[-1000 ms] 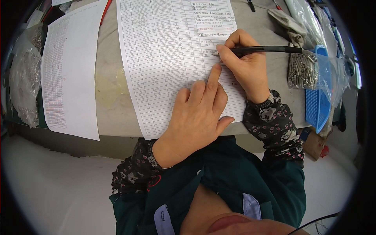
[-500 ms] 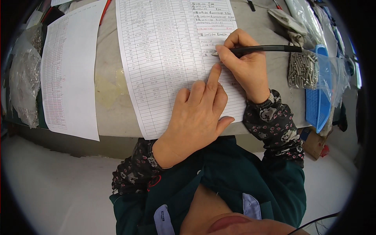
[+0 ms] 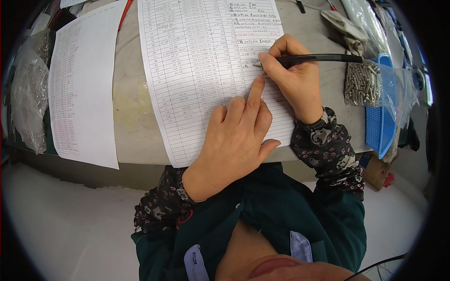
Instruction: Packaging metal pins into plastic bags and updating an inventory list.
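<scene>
A black pen (image 3: 323, 58) is pinched in my right hand (image 3: 296, 77), its tip at the handwritten column of a printed table sheet (image 3: 187, 136). The pen's barrel points off to the right. My left hand (image 3: 236, 133) lies flat on the same sheet, fingers stretched out and the thumb apart. Its index fingertip rests just below the pen tip, close to the right hand's fingers. Handwriting and check marks run down the right part of the sheet, and the left hand covers some of the lower rows.
Another printed sheet (image 3: 93, 107) lies at the left, beside clear plastic bags (image 3: 29, 103). At the right, a bag of metal pins (image 3: 362, 84) sits against a blue plastic basket (image 3: 378, 129). Behind them is a grey work glove (image 3: 344, 25). A pen cap (image 3: 300, 6) lies at the far edge.
The pen has shifted very slightly at the same row. Both hands are otherwise in the same place, and the sheet has barely moved.
</scene>
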The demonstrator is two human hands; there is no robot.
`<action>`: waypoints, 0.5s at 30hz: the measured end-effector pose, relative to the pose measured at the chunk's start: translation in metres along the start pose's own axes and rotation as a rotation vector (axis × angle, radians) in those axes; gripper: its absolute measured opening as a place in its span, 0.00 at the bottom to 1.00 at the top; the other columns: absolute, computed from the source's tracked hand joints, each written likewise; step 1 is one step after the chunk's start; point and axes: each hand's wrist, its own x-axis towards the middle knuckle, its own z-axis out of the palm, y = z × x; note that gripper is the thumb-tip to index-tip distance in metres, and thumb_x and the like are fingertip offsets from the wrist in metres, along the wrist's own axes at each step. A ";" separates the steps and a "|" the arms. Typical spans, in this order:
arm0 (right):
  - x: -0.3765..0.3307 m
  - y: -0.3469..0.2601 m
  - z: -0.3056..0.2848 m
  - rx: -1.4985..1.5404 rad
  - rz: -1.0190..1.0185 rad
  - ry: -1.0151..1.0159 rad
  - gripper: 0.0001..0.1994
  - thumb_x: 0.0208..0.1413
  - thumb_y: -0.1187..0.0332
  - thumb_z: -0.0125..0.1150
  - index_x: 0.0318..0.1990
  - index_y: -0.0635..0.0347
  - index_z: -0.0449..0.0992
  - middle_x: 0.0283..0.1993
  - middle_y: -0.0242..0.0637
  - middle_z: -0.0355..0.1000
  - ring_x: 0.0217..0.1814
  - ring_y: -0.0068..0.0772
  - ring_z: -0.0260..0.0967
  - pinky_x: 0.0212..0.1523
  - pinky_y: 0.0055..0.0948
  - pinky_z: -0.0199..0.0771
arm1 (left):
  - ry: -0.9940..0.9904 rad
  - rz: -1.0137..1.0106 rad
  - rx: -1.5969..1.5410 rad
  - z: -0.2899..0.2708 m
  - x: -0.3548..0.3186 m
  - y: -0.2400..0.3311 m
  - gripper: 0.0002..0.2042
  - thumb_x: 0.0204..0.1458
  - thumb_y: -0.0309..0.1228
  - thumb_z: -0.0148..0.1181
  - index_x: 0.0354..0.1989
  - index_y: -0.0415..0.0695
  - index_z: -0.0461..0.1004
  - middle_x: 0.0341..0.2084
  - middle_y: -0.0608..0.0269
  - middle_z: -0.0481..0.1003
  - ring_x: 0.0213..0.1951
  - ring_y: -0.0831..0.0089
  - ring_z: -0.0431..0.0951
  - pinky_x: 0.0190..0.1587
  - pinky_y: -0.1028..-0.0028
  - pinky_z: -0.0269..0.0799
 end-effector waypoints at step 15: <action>0.000 -0.003 -0.002 -0.059 -0.026 -0.005 0.07 0.43 0.74 0.59 0.22 0.63 0.67 0.18 0.24 0.61 0.20 0.12 0.53 0.19 0.17 0.54 | 0.016 0.004 0.013 0.001 0.000 0.000 0.33 0.30 0.47 0.67 0.41 0.33 0.68 0.59 0.49 0.59 0.36 0.64 0.64 0.39 0.69 0.63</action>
